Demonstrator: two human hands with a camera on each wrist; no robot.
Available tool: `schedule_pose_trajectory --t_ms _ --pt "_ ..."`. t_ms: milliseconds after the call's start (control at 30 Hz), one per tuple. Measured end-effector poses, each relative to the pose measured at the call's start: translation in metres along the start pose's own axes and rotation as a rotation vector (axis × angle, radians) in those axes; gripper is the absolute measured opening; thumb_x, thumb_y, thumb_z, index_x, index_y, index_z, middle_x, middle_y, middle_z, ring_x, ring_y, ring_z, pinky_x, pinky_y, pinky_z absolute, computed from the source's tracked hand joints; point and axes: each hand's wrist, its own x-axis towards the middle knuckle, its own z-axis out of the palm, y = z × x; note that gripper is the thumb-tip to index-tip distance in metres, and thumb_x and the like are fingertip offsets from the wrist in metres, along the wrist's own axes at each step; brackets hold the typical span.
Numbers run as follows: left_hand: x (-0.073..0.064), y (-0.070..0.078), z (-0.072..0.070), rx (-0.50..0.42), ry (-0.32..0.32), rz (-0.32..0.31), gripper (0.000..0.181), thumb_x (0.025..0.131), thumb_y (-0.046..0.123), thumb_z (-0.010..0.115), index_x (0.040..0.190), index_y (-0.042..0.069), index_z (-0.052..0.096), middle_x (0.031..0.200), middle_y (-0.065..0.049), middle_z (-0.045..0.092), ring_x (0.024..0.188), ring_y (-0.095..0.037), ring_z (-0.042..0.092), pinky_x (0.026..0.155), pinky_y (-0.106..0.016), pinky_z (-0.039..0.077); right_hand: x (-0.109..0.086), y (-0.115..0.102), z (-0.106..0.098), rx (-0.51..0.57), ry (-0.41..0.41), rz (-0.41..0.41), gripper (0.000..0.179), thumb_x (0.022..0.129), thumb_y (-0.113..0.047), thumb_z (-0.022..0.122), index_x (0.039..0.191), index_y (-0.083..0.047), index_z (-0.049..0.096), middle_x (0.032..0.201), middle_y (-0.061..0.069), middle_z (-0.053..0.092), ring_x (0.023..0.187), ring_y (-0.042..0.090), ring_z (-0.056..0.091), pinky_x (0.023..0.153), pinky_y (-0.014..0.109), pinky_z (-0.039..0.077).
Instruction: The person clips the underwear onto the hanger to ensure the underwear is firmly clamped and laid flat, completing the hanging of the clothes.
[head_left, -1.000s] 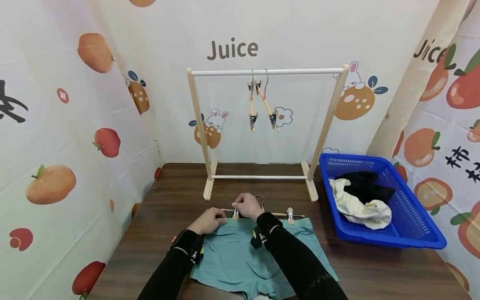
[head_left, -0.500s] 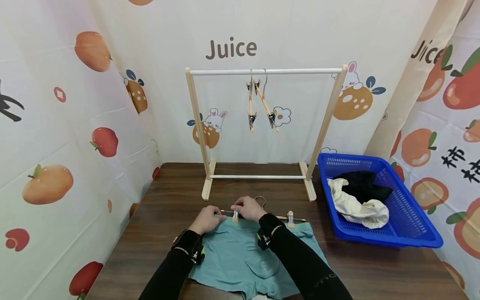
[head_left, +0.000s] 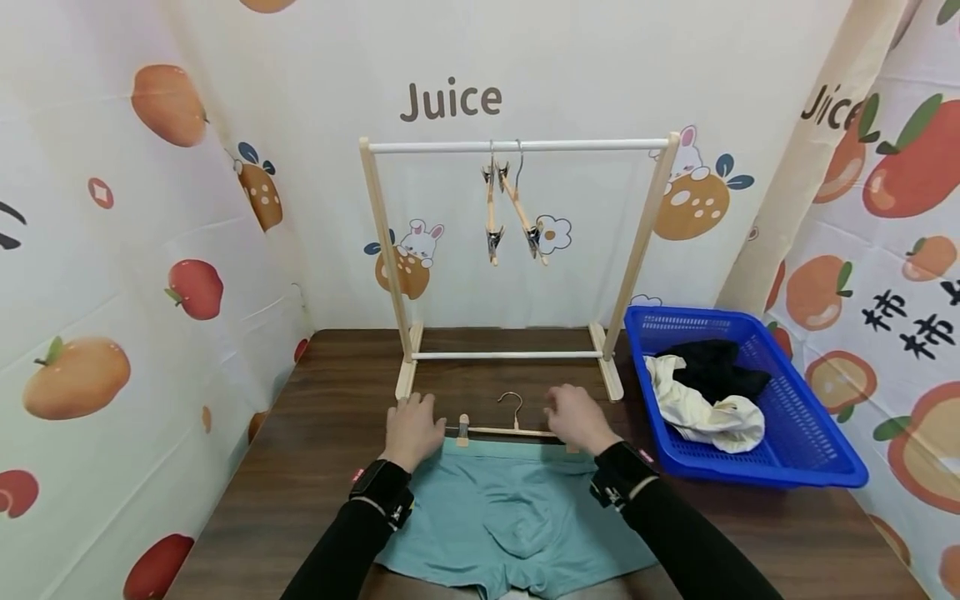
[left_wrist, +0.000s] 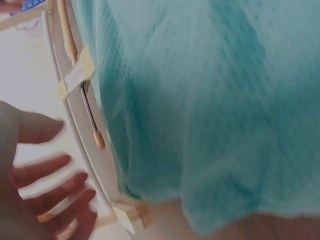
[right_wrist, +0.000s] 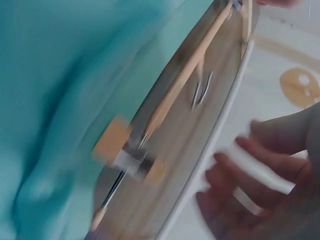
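Teal shorts (head_left: 517, 508) lie spread on the wooden table, waistband at the far side. Along that waistband runs a wooden clip hanger (head_left: 495, 431), its hook lying away from me. The left clip (head_left: 462, 431) sits at the waistband; the right clip (right_wrist: 130, 156) is mostly covered by my right hand in the head view. My left hand (head_left: 412, 433) is near the hanger's left end, fingers loose and apart from the clip (left_wrist: 77, 75) in the left wrist view. By the right end, my right hand (head_left: 581, 421) has loosely bent fingers with nothing in them.
A wooden rack (head_left: 641, 242) with a white top rail stands behind the shorts. Two clip hangers (head_left: 491, 208) hang from its rail. At the right, a blue basket (head_left: 817, 450) holds a black cloth (head_left: 712, 367) and a cream cloth (head_left: 705, 412). Printed curtains surround the table.
Both hands have left the hanger's left clip. My right hand has moved right toward the other end, uncovering the hook and bar; my left hand has lifted slightly away. The head view has shifted slightly.
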Motion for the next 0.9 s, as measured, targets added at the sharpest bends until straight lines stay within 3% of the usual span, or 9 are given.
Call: schedule_pose_trajectory --t_ms 133,233,300,433,567,633,800,900 --pt "0.003 0.008 0.006 -0.021 -0.041 0.103 0.036 0.101 0.024 0.066 0.131 0.005 0.065 0.124 -0.018 0.063 0.116 -0.041 0.057 0.095 -0.057 0.045 -0.007 0.026 -0.003 -0.097 -0.012 0.097 0.013 0.097 -0.013 0.067 0.099 0.0 0.067 0.086 0.012 0.061 0.079 0.031 0.061 0.067 0.044 0.049" --pt "0.005 0.013 0.009 -0.032 -0.088 0.121 0.028 0.101 0.024 0.065 0.123 0.008 0.07 0.116 -0.014 0.067 0.108 -0.036 0.062 0.09 -0.054 0.047 -0.01 0.04 0.0 -0.067 -0.053 0.149 0.021 0.097 -0.018 0.068 0.081 -0.007 0.06 0.07 0.005 0.05 0.061 0.021 0.05 0.055 0.035 0.038" --pt "0.006 0.015 0.01 -0.04 -0.103 0.119 0.019 0.1 0.022 0.067 0.112 0.009 0.074 0.104 -0.01 0.069 0.094 -0.031 0.065 0.081 -0.048 0.049 -0.011 0.046 0.004 -0.029 -0.06 0.184 0.027 0.097 -0.02 0.069 0.075 -0.009 0.056 0.066 0.002 0.045 0.057 0.018 0.045 0.054 0.032 0.032" --pt "0.007 0.017 0.011 -0.088 -0.121 0.094 0.011 0.097 0.019 0.071 0.094 0.01 0.076 0.082 -0.002 0.067 0.067 -0.019 0.059 0.062 -0.037 0.046 -0.009 0.052 0.007 -0.008 -0.049 0.231 0.037 0.096 -0.022 0.071 0.068 -0.013 0.049 0.062 -0.001 0.038 0.055 0.016 0.04 0.053 0.031 0.028" --pt "0.009 0.018 0.011 -0.132 -0.143 0.04 0.011 0.095 0.019 0.073 0.088 0.011 0.075 0.076 0.001 0.065 0.062 -0.014 0.054 0.058 -0.032 0.043 -0.004 0.05 0.006 -0.025 -0.07 0.248 0.04 0.096 -0.021 0.068 0.064 -0.014 0.045 0.059 -0.001 0.034 0.054 0.016 0.037 0.054 0.031 0.027" --pt "0.011 0.02 0.01 -0.128 -0.15 0.014 0.021 0.097 0.02 0.071 0.078 0.011 0.071 0.068 0.002 0.057 0.058 -0.014 0.048 0.056 -0.032 0.038 -0.001 0.048 0.005 -0.031 -0.078 0.26 0.039 0.096 -0.021 0.068 0.063 -0.013 0.047 0.059 -0.001 0.036 0.055 0.017 0.039 0.055 0.032 0.028" --pt "0.014 0.024 0.009 -0.097 -0.18 -0.04 0.049 0.1 0.023 0.068 0.057 0.015 0.045 0.053 0.001 0.031 0.05 -0.016 0.032 0.053 -0.032 0.025 0.0 0.048 0.005 -0.037 -0.104 0.279 0.031 0.096 -0.022 0.068 0.07 -0.01 0.055 0.064 0.002 0.046 0.06 0.02 0.047 0.059 0.034 0.033" --pt "0.015 0.026 0.008 -0.124 -0.196 -0.093 0.047 0.097 0.023 0.071 0.058 0.015 0.047 0.053 0.001 0.036 0.051 -0.016 0.036 0.053 -0.032 0.026 0.0 0.048 0.006 -0.043 -0.117 0.278 0.026 0.097 -0.022 0.067 0.076 -0.01 0.058 0.069 0.003 0.051 0.065 0.02 0.05 0.061 0.035 0.035"
